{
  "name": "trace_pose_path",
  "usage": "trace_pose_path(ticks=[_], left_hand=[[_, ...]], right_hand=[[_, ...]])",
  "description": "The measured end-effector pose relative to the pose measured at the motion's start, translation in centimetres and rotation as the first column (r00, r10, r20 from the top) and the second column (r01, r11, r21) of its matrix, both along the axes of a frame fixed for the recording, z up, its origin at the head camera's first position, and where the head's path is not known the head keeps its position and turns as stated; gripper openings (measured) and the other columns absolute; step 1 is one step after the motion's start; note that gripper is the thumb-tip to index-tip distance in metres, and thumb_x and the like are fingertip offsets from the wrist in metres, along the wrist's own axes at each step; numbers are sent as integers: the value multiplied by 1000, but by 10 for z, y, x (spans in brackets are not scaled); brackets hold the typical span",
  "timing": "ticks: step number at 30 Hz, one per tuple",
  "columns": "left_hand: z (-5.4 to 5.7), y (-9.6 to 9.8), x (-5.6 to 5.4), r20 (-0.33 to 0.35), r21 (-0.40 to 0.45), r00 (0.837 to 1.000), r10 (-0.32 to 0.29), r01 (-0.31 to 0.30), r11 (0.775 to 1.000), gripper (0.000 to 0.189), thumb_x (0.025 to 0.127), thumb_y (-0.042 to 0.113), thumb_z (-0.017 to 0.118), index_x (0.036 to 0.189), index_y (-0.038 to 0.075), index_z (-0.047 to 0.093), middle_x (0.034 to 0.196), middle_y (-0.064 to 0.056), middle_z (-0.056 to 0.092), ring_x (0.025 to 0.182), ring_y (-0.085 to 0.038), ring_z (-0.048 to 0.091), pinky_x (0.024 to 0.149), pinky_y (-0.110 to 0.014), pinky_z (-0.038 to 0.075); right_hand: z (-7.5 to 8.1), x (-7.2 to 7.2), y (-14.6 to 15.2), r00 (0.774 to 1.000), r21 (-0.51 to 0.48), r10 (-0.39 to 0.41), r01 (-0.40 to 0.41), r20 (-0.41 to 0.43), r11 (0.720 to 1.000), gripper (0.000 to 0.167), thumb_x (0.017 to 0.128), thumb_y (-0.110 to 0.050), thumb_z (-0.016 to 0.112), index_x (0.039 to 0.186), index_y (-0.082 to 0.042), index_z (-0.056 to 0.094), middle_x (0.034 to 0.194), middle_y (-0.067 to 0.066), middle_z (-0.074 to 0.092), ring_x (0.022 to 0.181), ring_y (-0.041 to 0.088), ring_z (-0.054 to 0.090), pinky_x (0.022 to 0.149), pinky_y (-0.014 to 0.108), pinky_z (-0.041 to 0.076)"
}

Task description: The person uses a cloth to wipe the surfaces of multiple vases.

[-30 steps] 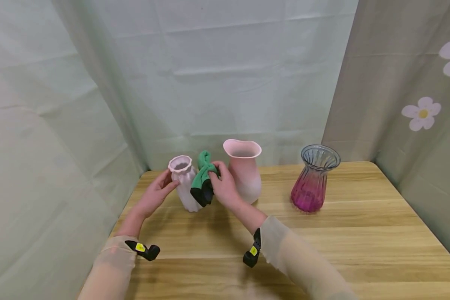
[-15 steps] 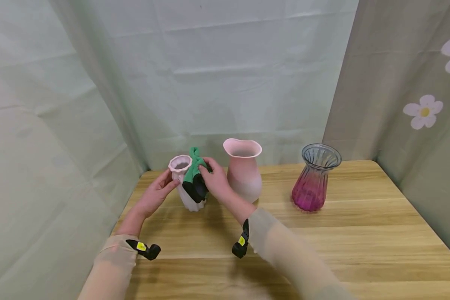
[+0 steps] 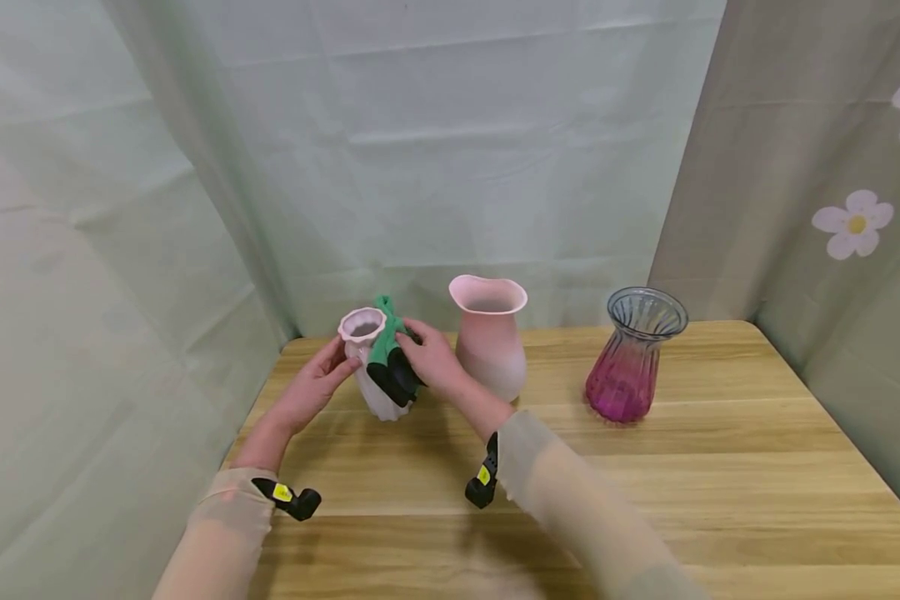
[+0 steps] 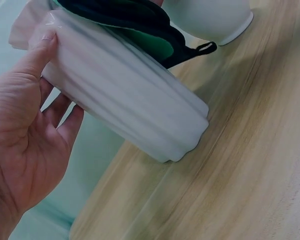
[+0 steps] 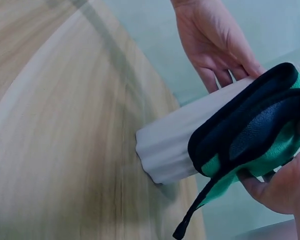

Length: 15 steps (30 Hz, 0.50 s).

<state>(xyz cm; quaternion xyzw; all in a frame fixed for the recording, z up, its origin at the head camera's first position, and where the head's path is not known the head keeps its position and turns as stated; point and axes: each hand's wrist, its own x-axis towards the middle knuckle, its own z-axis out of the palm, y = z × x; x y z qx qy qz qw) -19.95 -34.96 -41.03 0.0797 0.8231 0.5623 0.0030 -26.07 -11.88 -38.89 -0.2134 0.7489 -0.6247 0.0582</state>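
A pale pink-white vase (image 3: 377,403) with a scalloped rim and ribbed sides stands at the table's left. My left hand (image 3: 317,388) holds it by the neck, thumb on the near side and fingers behind, as the left wrist view shows. A folded green cleaning cloth (image 3: 387,357), edged in black with a dark mesh patch, lies along the vase's right side, just under the rim. My right hand (image 3: 433,358) grips the cloth; its fingertips are partly hidden by the folds. From the cloth's edge a small black hanging loop (image 5: 182,227) sticks out in the right wrist view.
Right behind my right hand stands a larger pink-to-white vase (image 3: 489,350) with a wavy flared mouth. Farther right is a glass vase (image 3: 628,362), clear above and magenta below. The wooden table (image 3: 727,467) ends at a pale curtain (image 3: 450,167).
My right hand has moved left with the cloth, bringing it across the pale vase's right side. My left hand stays at the neck, and the other vases stand where they were.
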Motion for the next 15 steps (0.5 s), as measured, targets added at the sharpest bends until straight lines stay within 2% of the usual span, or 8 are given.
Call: trace_pose_path(ticks=[7, 10, 15], left_hand=[[0, 1, 0, -6, -4, 1000, 9, -9, 1000, 67, 108, 33, 55, 165, 20, 22, 164, -11, 31, 150, -29, 28, 119, -54, 26], [1, 2, 1, -5, -17, 1000, 20, -20, 1000, 68, 107, 34, 56, 165, 20, 22, 164, -12, 31, 150, -30, 28, 119, -54, 27], [2, 2, 2, 11, -29, 1000, 26, -26, 999, 71, 107, 37, 56, 165, 20, 19, 166, -13, 27, 151, -32, 25, 119, -56, 27]], right_hand=[[-16, 0, -3, 998, -47, -59, 59, 12, 997, 24, 104, -15, 59, 125, -7, 68, 123, 8, 68, 117, 21, 60, 101, 37, 49], [-31, 1, -4, 996, -44, -87, 89, 28, 995, 20, 104, -12, 59, 119, -3, 69, 120, 11, 68, 114, 22, 61, 99, 38, 50], [-65, 5, -4, 992, 31, -115, 113, 51, 993, 15, 103, -11, 59, 114, -4, 67, 117, 10, 68, 111, 21, 60, 98, 38, 49]])
